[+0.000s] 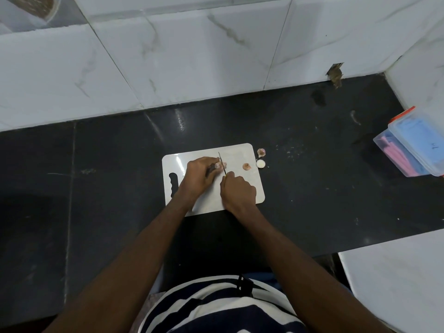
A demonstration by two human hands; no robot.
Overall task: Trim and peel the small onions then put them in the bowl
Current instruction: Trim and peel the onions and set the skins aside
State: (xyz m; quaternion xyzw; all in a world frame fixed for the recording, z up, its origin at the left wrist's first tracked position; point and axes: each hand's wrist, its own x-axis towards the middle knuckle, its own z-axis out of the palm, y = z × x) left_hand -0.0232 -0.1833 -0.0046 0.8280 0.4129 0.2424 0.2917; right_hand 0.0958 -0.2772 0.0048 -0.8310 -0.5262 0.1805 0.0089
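Observation:
A white cutting board (242,152) lies on the black counter. My left hand (200,175) pins a small pinkish onion (218,165) to the board. My right hand (237,189) grips a knife (222,163) whose thin blade stands on edge right beside that onion. Another small onion (246,166) rests on the board's right side. Off the board's right edge lie a peeled white piece (260,163) and a pinkish onion with loose skin (261,152). No bowl is in view.
A clear plastic box (413,145) with blue and pink contents sits at the counter's right edge. White marble-look tiles form the back wall (192,56). Small skin scraps (290,150) dot the black counter (108,164) to the right of the board.

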